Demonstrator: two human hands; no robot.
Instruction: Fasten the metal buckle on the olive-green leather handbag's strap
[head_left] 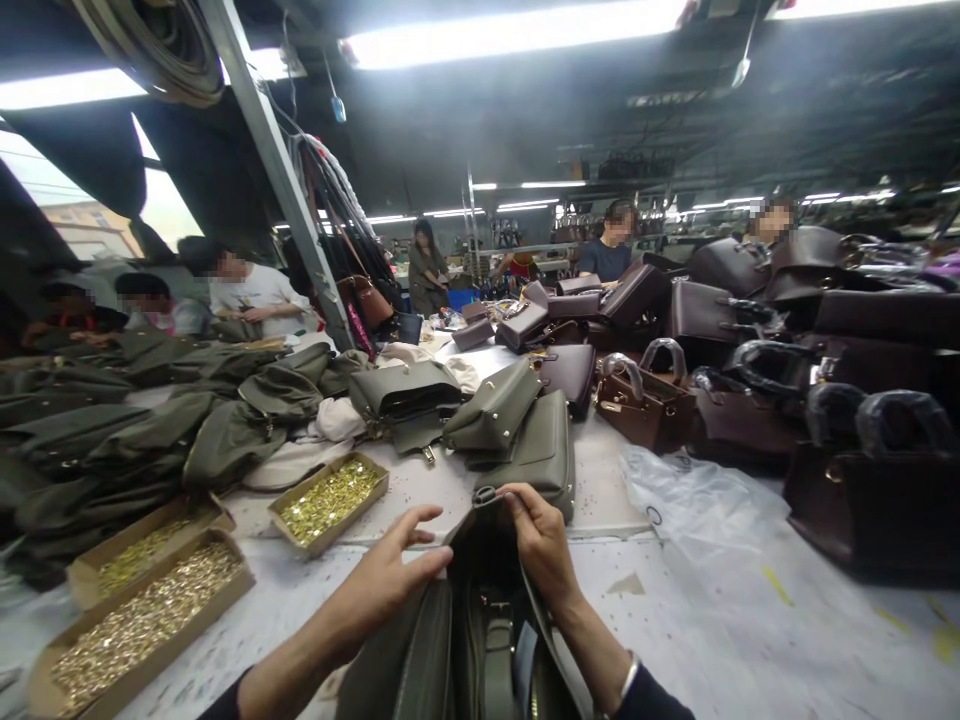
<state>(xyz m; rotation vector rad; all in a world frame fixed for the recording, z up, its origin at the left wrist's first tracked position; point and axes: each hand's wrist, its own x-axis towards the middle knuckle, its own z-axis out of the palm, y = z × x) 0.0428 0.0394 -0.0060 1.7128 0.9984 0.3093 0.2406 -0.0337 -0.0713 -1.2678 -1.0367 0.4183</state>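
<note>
An olive-green bag (431,650) stands upright at the bottom centre, its mouth open toward me; a strap, a pale tag and a zipper show inside. My right hand (536,540) pinches the upper right edge of the bag, beside a small dark loop at its far end. My left hand (401,560) is at the bag's left edge, thumb and fingers apart, holding nothing. Left of it on the table (600,560) is a cardboard tray (330,500) of small gold-coloured metal pieces. Finished-looking olive bags (536,450) lie just beyond my hands.
Two more trays of metal pieces (150,625) sit at the lower left, below piled olive bags (97,440). Dark brown bags (862,500) heap up on the right, near clear plastic wrapping (712,510). Several people work farther back. A metal post (285,180) rises at the left.
</note>
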